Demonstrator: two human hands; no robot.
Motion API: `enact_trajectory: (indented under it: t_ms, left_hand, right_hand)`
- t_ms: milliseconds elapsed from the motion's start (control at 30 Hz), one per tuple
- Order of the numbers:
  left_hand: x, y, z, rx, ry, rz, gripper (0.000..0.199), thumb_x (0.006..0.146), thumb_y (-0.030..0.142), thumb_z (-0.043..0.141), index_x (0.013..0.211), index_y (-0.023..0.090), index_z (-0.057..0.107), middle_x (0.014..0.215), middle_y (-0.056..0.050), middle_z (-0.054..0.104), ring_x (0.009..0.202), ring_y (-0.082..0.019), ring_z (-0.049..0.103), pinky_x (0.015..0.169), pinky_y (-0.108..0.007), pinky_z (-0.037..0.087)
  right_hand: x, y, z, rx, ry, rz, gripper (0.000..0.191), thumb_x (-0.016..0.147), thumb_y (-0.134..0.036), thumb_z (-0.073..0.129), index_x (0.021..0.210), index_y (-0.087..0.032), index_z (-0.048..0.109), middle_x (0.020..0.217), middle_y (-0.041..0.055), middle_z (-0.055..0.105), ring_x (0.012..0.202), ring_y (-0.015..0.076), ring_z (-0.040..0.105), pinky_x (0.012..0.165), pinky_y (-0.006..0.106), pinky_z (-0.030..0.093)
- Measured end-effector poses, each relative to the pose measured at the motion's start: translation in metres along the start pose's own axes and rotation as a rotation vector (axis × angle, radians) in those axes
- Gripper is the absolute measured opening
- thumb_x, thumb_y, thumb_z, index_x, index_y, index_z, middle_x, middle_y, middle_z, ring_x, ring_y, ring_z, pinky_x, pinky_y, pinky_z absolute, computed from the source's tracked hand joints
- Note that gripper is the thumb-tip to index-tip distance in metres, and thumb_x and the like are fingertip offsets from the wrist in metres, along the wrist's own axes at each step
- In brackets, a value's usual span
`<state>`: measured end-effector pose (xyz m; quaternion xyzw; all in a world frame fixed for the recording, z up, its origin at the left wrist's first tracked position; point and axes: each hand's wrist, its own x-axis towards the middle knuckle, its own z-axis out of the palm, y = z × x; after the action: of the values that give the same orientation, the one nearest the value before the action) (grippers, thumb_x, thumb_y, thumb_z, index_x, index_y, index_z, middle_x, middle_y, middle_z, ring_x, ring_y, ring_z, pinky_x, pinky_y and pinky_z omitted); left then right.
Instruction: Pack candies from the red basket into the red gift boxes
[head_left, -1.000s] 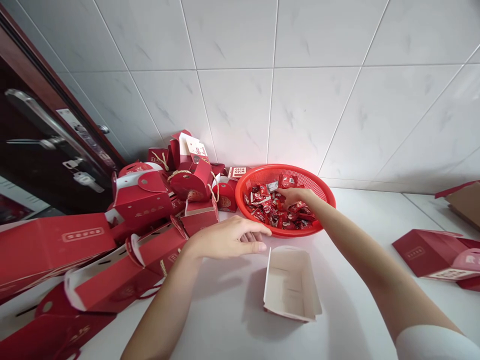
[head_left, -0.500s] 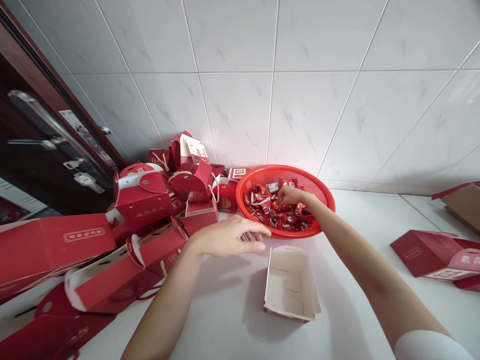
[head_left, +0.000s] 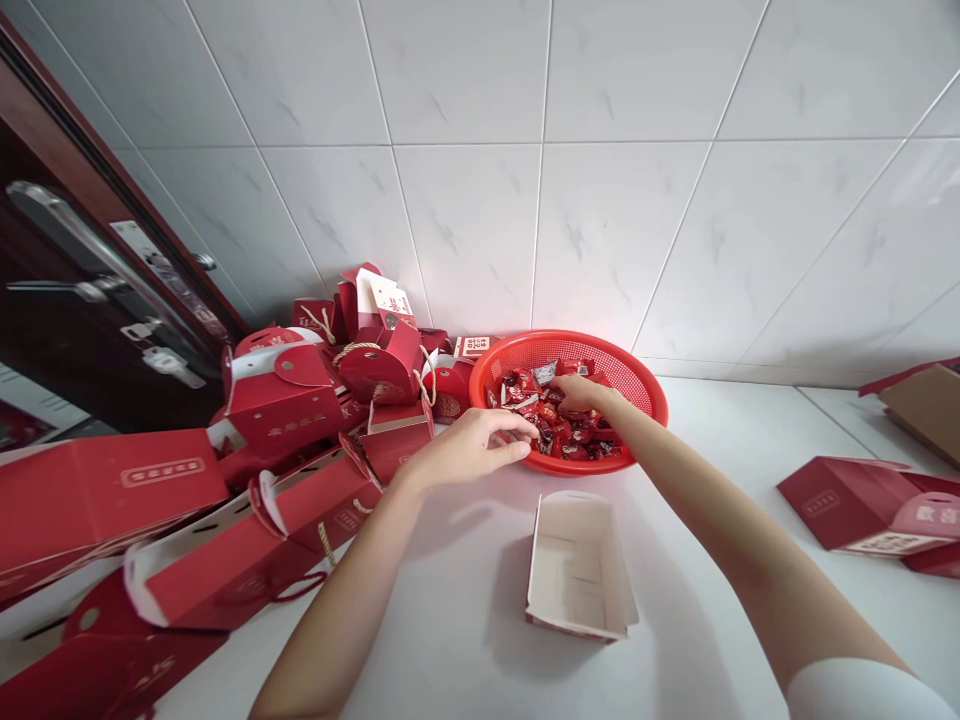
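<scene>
A red plastic basket (head_left: 651, 410) with mesh sides holds many red-wrapped candies (head_left: 592, 440). My right hand (head_left: 581, 393) reaches down among the candies with its fingers curled together; their tips are hidden, so whatever they grip cannot be seen. Over the basket's front left rim is my left hand (head_left: 480, 445), thumb and fingers apart and nothing visible in it. In front of the basket stands an open-topped paper box (head_left: 581, 560), white inside and with no contents showing.
Red gift boxes (head_left: 285, 390), several with rope handles, crowd the left side. Another red box (head_left: 855, 505) and a brown cardboard piece (head_left: 926, 405) lie at the right. A tiled wall (head_left: 465, 230) rises behind, with a dark door (head_left: 90, 370) at far left.
My left hand has moved up and forward, from in front of the basket to its rim. My right hand has shifted slightly within the candies. The open box stays in place.
</scene>
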<state>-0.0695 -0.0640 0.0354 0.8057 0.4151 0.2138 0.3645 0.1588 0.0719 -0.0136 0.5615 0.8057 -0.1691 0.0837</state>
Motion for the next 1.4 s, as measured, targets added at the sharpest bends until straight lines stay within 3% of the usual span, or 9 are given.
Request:
enact_trajectory:
  t_ms: [300,467,567,667,767,1067,1233,1300,1400]
  left_hand:
    - [0.008,-0.015,0.006,-0.012,0.026,0.046,0.029,0.089,0.036,0.063,0.109,0.019,0.077,0.113,-0.006,0.080,0.104,-0.024,0.073,0.092,-0.033,0.056]
    - [0.012,-0.020,0.009,-0.069,0.107,0.047,0.026,0.088,0.034,0.066,0.106,0.020,0.078,0.108,-0.007,0.080,0.100,-0.024,0.073,0.087,-0.033,0.057]
    - [0.021,-0.022,0.015,-0.189,0.239,0.045,0.034,0.086,0.034,0.069,0.116,0.018,0.073,0.104,-0.009,0.079,0.094,-0.023,0.073,0.082,-0.033,0.059]
    - [0.036,-0.021,0.026,-0.338,0.382,0.059,0.052,0.079,0.037,0.079,0.127,0.018,0.067,0.108,-0.010,0.076,0.089,-0.021,0.073,0.081,-0.033,0.059]
    - [0.052,-0.019,0.036,-0.469,0.459,0.101,0.048,0.076,0.041,0.083,0.116,0.018,0.072,0.108,-0.009,0.076,0.089,-0.021,0.072,0.083,-0.033,0.059]
    - [0.074,-0.024,0.041,-0.791,0.530,0.063,0.038,0.064,0.048,0.090,0.079,0.016,0.075,0.076,-0.001,0.071,0.072,-0.016,0.065,0.072,-0.028,0.054]
    - [0.075,-0.026,0.040,-0.851,0.551,0.056,0.038,0.059,0.047,0.092,0.072,0.016,0.073,0.068,0.002,0.064,0.065,-0.012,0.059,0.067,-0.027,0.051]
    - [0.075,-0.026,0.040,-0.903,0.567,0.033,0.040,0.057,0.047,0.094,0.071,0.017,0.072,0.069,0.002,0.064,0.065,-0.012,0.059,0.067,-0.027,0.052]
    - [0.074,-0.025,0.039,-0.952,0.568,-0.008,0.040,0.053,0.044,0.095,0.070,0.017,0.071,0.071,0.002,0.064,0.066,-0.012,0.059,0.067,-0.026,0.053]
  right_hand:
    - [0.002,0.002,-0.003,0.234,0.056,0.063,0.036,0.101,-0.038,0.065,0.131,-0.018,0.063,0.133,0.0108,0.064,0.111,0.0247,0.067,0.093,0.046,0.059]
    - [-0.020,0.004,-0.019,0.599,0.253,-0.070,0.046,0.087,-0.022,0.074,0.131,-0.017,0.062,0.100,0.0072,0.074,0.091,0.0238,0.071,0.081,0.038,0.060]
    - [-0.044,-0.006,-0.022,0.860,0.361,-0.214,0.048,0.089,-0.026,0.065,0.137,-0.021,0.057,0.095,0.0043,0.073,0.086,0.0201,0.071,0.080,0.036,0.059]
    - [-0.067,-0.021,-0.014,1.318,0.396,-0.346,0.034,0.077,-0.035,0.079,0.106,-0.021,0.065,0.089,0.0017,0.071,0.081,0.0180,0.069,0.076,0.033,0.057]
    - [-0.082,-0.031,-0.005,1.522,0.404,-0.315,0.039,0.065,-0.040,0.091,0.082,-0.021,0.062,0.082,0.0006,0.070,0.077,0.0170,0.068,0.073,0.031,0.055]
    - [-0.086,-0.018,0.004,1.483,0.508,-0.280,0.043,0.063,-0.052,0.092,0.071,-0.021,0.064,0.076,-0.0005,0.068,0.070,0.0137,0.061,0.069,0.028,0.051]
    - [-0.084,-0.011,0.009,1.411,0.491,-0.305,0.040,0.072,-0.057,0.084,0.082,-0.021,0.070,0.087,0.0029,0.073,0.081,0.0181,0.068,0.078,0.033,0.055]
    - [-0.085,-0.001,0.009,1.276,0.519,-0.269,0.040,0.080,-0.059,0.075,0.093,-0.021,0.072,0.097,0.0064,0.075,0.089,0.0215,0.070,0.084,0.036,0.057]
    - [-0.087,0.022,0.007,0.848,0.500,-0.145,0.033,0.092,-0.049,0.060,0.105,-0.021,0.071,0.110,0.0093,0.075,0.102,0.0239,0.070,0.089,0.038,0.057]
